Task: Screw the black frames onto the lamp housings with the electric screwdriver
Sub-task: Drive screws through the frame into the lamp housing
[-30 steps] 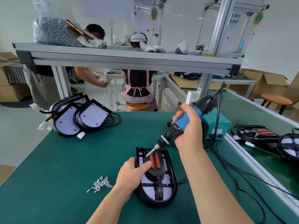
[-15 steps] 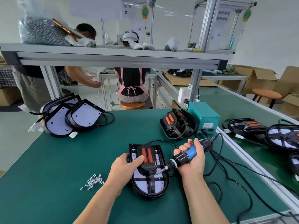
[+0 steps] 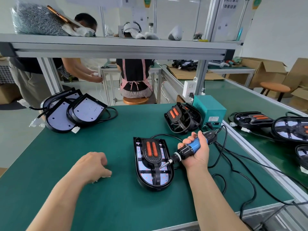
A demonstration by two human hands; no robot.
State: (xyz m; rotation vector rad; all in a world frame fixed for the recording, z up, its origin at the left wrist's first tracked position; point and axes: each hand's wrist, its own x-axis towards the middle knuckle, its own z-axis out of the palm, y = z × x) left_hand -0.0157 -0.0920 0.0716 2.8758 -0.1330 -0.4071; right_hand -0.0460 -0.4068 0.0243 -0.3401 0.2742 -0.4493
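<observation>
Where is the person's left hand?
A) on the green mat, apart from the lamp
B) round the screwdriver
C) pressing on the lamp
A: the left hand lies on the green mat, left of the lamp housing and apart from it; the right hand grips the electric screwdriver.

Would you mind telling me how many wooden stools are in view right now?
2. One wooden stool is beyond the bench's far edge, under the seated person; the other stands far right, beside the cardboard boxes. More may be hidden.
</observation>
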